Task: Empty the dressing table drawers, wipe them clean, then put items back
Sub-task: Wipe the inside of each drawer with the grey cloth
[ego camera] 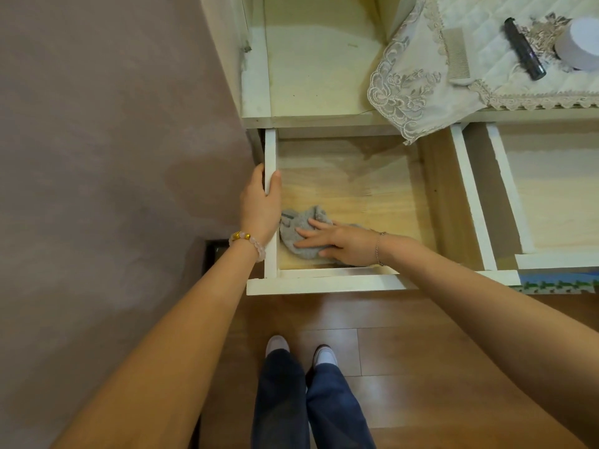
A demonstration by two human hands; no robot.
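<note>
The left drawer of the white dressing table is pulled out and holds only a grey cloth on its wooden bottom. My right hand lies flat on the cloth with straight fingers, pressing it into the drawer's front left corner. My left hand grips the drawer's left side wall, thumb inside and fingers outside. A second drawer stands pulled out to the right, its wooden bottom bare.
On the lace-edged tabletop cover lie a pale comb, a black tube and a white round jar. A wall runs along the left. My feet stand on wooden floor below the drawer.
</note>
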